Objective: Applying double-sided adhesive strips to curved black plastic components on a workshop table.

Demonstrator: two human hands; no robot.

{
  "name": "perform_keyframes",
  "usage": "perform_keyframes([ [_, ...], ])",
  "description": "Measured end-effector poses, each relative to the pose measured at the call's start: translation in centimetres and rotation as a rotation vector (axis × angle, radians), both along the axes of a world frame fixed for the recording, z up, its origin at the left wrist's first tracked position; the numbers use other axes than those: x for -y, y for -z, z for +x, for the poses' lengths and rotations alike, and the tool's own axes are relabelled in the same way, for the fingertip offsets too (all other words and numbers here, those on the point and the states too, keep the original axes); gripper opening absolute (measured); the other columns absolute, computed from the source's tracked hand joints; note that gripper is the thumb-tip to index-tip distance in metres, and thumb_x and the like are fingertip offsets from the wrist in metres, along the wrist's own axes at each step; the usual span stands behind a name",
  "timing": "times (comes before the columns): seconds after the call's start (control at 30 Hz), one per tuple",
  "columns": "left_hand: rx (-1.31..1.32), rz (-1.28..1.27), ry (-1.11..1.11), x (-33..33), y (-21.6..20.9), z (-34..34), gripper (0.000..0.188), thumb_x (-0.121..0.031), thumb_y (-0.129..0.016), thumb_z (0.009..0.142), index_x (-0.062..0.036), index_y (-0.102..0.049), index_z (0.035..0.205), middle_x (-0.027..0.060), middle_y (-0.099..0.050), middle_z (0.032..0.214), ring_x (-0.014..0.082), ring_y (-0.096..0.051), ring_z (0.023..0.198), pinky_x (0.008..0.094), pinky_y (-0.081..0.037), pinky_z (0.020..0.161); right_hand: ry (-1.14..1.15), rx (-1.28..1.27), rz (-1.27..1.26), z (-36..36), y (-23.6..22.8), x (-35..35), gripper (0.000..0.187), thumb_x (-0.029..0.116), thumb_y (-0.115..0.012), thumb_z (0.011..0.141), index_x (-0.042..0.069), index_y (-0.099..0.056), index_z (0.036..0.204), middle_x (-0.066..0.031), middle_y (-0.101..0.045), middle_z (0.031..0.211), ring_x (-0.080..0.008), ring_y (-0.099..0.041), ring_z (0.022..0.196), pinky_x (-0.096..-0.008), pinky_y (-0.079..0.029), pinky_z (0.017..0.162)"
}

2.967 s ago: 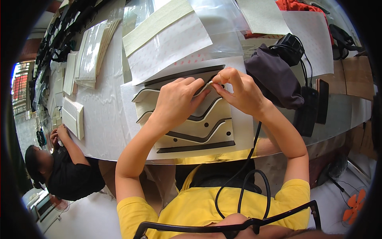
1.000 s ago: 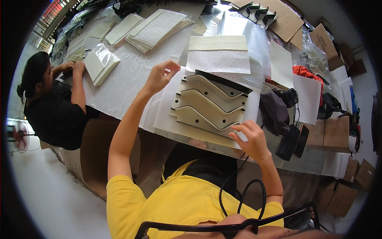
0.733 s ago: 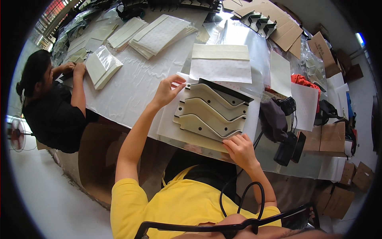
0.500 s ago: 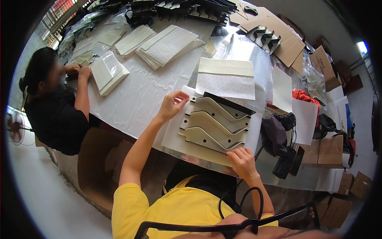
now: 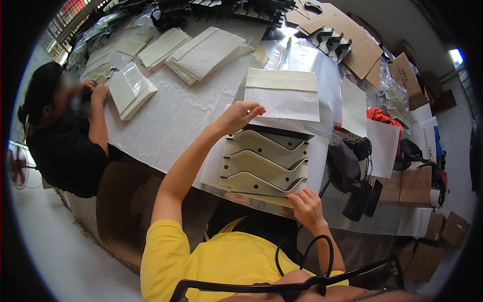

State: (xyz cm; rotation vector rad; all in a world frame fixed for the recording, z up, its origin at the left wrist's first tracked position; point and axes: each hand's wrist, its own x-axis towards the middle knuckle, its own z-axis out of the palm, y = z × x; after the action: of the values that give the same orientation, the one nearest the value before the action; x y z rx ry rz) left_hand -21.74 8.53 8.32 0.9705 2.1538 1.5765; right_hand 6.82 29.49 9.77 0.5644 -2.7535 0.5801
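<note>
In front of me on the table lies a cream panel [image 5: 265, 163] with several wavy raised ridges, dark round dots and a black strip along its far edge. My left hand [image 5: 242, 115] is over the panel's far left part, thumb and fingers drawn together in a pinch. What it holds, if anything, cannot be made out. At the near right corner, my right hand [image 5: 307, 207] pinches the panel's edge between thumb and fingers. White paper lies beneath the panel. Just beyond it rests a white sheet [image 5: 282, 103] with a cream band along its top.
Stacks of cream-and-white sheets [image 5: 206, 53] lie at the far left. A person in black [image 5: 65, 136] handles similar sheets at the table's left edge. On the right are a dark cloth [image 5: 343, 165], a red cloth [image 5: 383, 122] and cardboard boxes [image 5: 415, 189]. Black ridged parts [image 5: 261, 11] pile up at the back.
My left hand has moved away from me and right, from the panel's far left corner to above its far edge. The panel now lies straighter. My right hand stays at the near right corner.
</note>
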Motion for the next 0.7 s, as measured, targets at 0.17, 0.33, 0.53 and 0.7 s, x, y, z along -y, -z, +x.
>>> perform_keyframes([
  [0.17, -0.547, -0.220, -0.036, 3.0, -0.9, 3.7, 0.026, -0.013, -0.079, 0.076, -0.0037, -0.062, 0.093, 0.0072, -0.061, 0.094, 0.0258, -0.064, 0.080, 0.0349, -0.053, 0.074, 0.023, 0.023, -0.028, 0.3, 0.7, -0.1, 0.016, 0.002, -0.065, 0.071, 0.005, -0.065, 0.087, -0.0041, -0.061, 0.080, -0.0219, -0.058, 0.074, -0.0337, -0.045, 0.066],
  [0.33, -0.692, -0.396, -0.046, 2.0, -1.7, 5.2, 0.031, -0.011, -0.078, 0.073, -0.0059, -0.061, 0.098, 0.0076, -0.058, 0.095, 0.0271, -0.064, 0.078, 0.0377, -0.052, 0.067, 0.030, 0.017, -0.035, 0.5, 0.6, 0.1, 0.016, 0.002, -0.064, 0.071, 0.005, -0.065, 0.088, -0.0047, -0.061, 0.080, -0.0224, -0.058, 0.075, -0.0336, -0.045, 0.067],
  [0.53, -0.738, -0.410, 0.020, 1.7, -0.2, 3.9, 0.025, -0.012, -0.076, 0.076, -0.0062, -0.060, 0.094, 0.0079, -0.059, 0.084, 0.0270, -0.064, 0.078, 0.0385, -0.051, 0.064, 0.060, 0.044, -0.031, 0.6, 0.6, 0.5, 0.015, 0.002, -0.063, 0.073, 0.005, -0.065, 0.087, -0.0045, -0.062, 0.081, -0.0228, -0.059, 0.077, -0.0337, -0.046, 0.069],
  [0.7, -0.661, -0.360, 0.046, 1.6, -0.6, 3.5, 0.023, -0.016, -0.076, 0.078, -0.0055, -0.062, 0.094, 0.0080, -0.064, 0.084, 0.0283, -0.064, 0.073, 0.0387, -0.050, 0.063, 0.072, 0.021, 0.027, 0.6, 0.3, -0.1, 0.016, 0.002, -0.063, 0.073, 0.007, -0.066, 0.088, -0.0024, -0.064, 0.084, -0.0220, -0.058, 0.077, -0.0328, -0.045, 0.071],
])
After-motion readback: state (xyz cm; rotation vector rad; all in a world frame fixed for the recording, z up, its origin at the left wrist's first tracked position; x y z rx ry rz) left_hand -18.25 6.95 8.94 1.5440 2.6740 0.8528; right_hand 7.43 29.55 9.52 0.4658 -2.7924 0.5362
